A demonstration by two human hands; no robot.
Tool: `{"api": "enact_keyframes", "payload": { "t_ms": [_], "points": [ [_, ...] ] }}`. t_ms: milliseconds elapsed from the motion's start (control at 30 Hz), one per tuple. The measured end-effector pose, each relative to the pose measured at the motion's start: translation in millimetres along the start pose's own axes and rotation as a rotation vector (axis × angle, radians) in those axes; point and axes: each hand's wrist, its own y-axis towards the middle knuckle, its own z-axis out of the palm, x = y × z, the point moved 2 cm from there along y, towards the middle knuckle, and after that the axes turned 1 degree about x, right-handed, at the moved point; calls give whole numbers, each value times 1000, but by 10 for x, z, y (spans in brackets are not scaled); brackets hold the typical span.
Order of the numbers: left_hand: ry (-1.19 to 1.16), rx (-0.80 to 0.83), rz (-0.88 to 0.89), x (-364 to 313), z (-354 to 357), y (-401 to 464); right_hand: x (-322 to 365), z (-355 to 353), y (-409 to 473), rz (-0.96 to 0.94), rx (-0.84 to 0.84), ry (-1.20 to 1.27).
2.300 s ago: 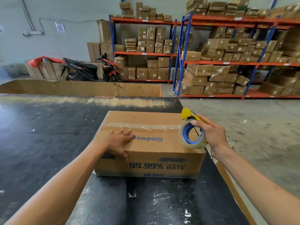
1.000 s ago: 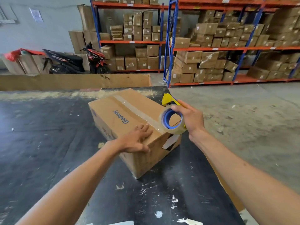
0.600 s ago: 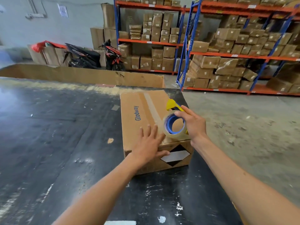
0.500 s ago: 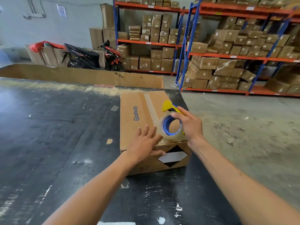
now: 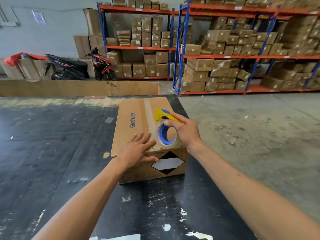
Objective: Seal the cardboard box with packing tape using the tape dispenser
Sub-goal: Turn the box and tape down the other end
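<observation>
Brown cardboard box point(image 5: 138, 125) on black table point(image 5: 52, 144). Left hand point(image 5: 136, 151) flat at box's near edge; right hand point(image 5: 186, 131) clamped on yellow tape dispenser point(image 5: 167, 129) atop box. Likely starting another strip; next, press and pull along.

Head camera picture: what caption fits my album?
Left hand steadies cardboard box; right hand holds tape dispenser.

Grey concrete floor point(image 5: 251, 135); far orange-and-blue racks point(image 5: 181, 49) stacked with cartons, a motorbike point(image 5: 69, 68) at the far-left pale wall point(image 5: 57, 28), bearing what may be a notice.
</observation>
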Motion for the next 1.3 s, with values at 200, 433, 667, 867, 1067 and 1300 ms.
{"api": "enact_keyframes", "payload": {
  "t_ms": [200, 433, 667, 867, 1067, 1300],
  "points": [
    [-27, 46, -15, -38, -69, -25, 0, -69, -34, -15, -10, -7],
    [-33, 50, 18, 4, -118, -51, 0, -124, -58, -37, 23, 5],
    [-4, 30, 21, 39, -101, -76, 64, -162, -123, -78, 77, -32],
    [-1131, -275, -292, -78, -442, -344, 262, -386, -357, -264, 189, -179],
    [-2251, -84, -415, -77, -828, -702, 475, -512, -692, -972, 132, -440],
    [-2056, -153, -467, -202, -979, -832, -42, -252, -517, -1005, 267, -640]
  ]
}}
